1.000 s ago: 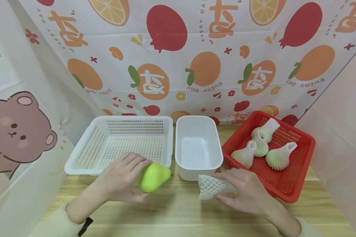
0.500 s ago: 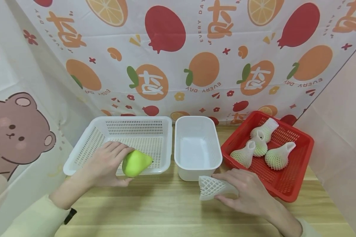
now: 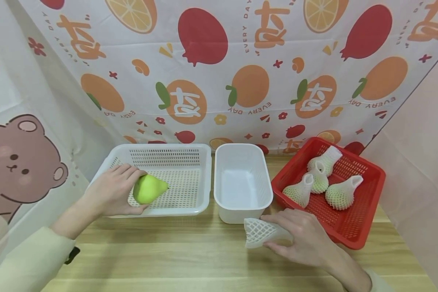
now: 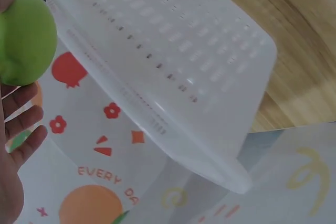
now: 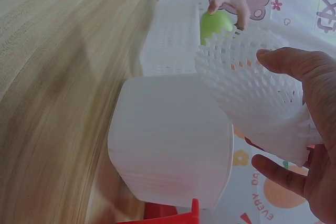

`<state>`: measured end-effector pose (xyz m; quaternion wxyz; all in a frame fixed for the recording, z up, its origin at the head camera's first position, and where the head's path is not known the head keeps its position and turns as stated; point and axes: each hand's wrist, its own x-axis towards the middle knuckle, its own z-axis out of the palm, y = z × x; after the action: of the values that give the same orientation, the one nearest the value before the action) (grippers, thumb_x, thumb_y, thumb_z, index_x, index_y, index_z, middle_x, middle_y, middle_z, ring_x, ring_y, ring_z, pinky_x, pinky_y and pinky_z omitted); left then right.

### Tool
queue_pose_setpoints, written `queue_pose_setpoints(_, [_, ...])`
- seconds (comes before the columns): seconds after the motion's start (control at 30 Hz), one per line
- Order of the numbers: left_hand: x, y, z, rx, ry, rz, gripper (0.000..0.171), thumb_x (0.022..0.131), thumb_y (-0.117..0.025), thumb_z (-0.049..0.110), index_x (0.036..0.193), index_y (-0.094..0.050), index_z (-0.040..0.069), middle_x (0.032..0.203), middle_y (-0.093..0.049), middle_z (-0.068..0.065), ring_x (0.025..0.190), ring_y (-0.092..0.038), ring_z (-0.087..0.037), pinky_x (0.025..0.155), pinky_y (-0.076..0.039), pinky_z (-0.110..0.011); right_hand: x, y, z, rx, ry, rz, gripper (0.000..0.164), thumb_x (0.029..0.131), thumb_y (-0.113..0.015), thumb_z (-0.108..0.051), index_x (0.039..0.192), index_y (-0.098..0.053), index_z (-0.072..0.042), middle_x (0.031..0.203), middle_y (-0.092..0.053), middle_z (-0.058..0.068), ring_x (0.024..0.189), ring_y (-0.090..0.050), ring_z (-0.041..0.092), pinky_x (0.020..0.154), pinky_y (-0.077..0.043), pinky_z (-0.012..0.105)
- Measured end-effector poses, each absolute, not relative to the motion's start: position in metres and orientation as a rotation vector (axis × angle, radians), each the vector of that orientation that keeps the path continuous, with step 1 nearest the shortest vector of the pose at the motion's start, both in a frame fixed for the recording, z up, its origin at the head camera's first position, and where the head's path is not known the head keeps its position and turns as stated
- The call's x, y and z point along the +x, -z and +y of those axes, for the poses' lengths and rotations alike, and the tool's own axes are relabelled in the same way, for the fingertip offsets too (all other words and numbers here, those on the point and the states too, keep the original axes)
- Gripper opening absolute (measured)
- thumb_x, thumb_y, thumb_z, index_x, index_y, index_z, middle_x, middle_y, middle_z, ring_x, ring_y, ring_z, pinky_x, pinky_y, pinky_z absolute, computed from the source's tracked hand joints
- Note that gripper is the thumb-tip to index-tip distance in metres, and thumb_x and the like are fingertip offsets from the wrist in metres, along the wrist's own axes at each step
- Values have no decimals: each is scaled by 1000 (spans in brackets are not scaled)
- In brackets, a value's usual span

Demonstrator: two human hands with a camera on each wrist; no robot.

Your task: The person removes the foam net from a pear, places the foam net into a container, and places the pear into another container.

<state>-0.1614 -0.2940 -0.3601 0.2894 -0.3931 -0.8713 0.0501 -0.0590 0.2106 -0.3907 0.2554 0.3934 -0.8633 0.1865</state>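
Pinching a white foam net [image 3: 257, 233], the right hand [image 3: 304, 235] is low by the wooden table [image 3: 190, 259], just in front of the white tub [image 3: 237, 215]. The left hand [image 3: 111, 190] holds a bare green pear [image 3: 149, 189] over the front part of the white basket [image 3: 206, 174]. On the other side, the red basket [image 3: 374, 194] has four fruits in nets [image 3: 339, 195]. Behind everything hangs a fruit cloth [image 3: 237, 56].

It looks like the step now is putting the bare pear into the white basket. The next move seems to need the pear brought down softly, then let go. Half a second ago, the pear was nearer the basket's right side; now it has gone farther left. The right hand and its net have hardly moved.
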Motion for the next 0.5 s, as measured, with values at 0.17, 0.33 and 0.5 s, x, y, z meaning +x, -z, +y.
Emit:
queue_pose_setpoints(0.17, [-168,366,-307,-990,-126,-2374,85,48,-87,58,106,-67,-1,91,-70,-11,85,-65,-30,71,-59,-45,-59,392,210,1069,-511,-2349,58,70,-96,-42,121,-76,-26,103,-79,-12,86,-70,1,73,-58,23])
queue_pose_setpoints(0.33, [-173,373,-315,-916,-140,-2447,83,51,-87,60,105,-66,0,91,-69,-11,82,-63,-28,68,-57,-44,-60,393,209,1074,-519,-2342,56,72,-94,-44,122,-76,-26,102,-79,-12,84,-69,1,72,-57,22])
queue_pose_setpoints(0.5, [-176,381,-323,-833,-121,-2547,80,55,-89,59,106,-66,2,91,-69,-12,81,-65,-28,68,-58,-46,-60,395,208,1081,-531,-2338,55,74,-93,-45,121,-77,-25,99,-78,-13,82,-67,0,71,-53,20])
